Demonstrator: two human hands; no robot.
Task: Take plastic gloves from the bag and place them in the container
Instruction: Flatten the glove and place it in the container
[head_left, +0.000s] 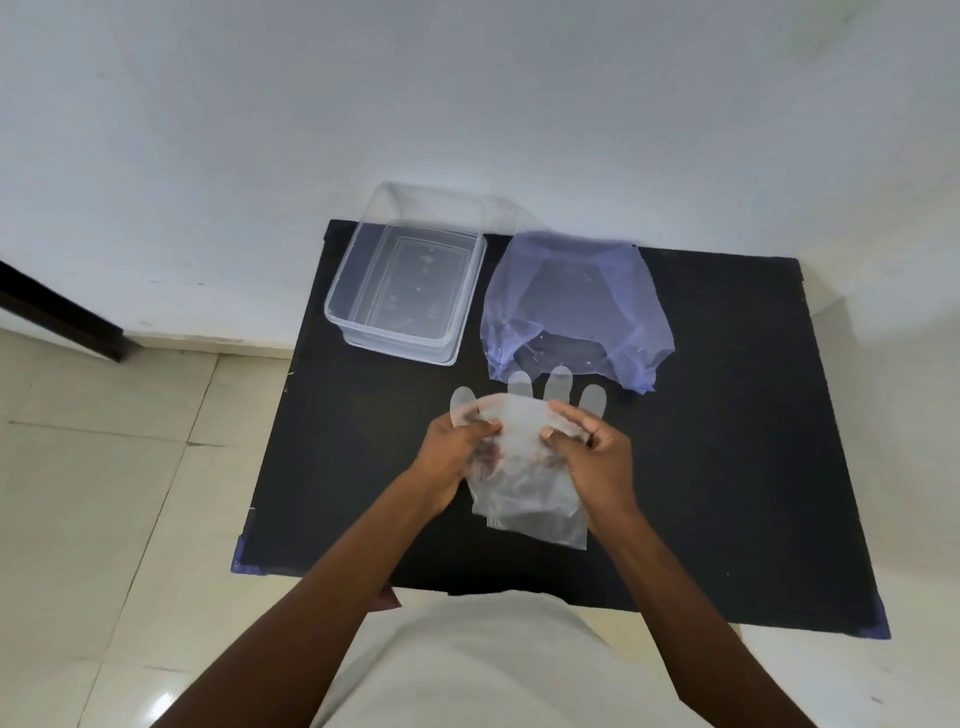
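Translucent plastic gloves (524, 488) lie in a loose stack on the middle of the black table (727, 441), fingers pointing away from me. My left hand (449, 449) pinches their left side and my right hand (597, 452) grips their right side near the palm. A thin blue-purple plastic bag (574, 306) lies behind the gloves at the back right, its mouth toward me. To the bag's left, at the table's back left, stands a clear rectangular container (343, 291), open at the top and with nothing inside.
A white wall runs right behind the table. Pale floor tiles (104, 467) surround it on the left and right. The table's front edge is against my body, with blue tape at its front corners.
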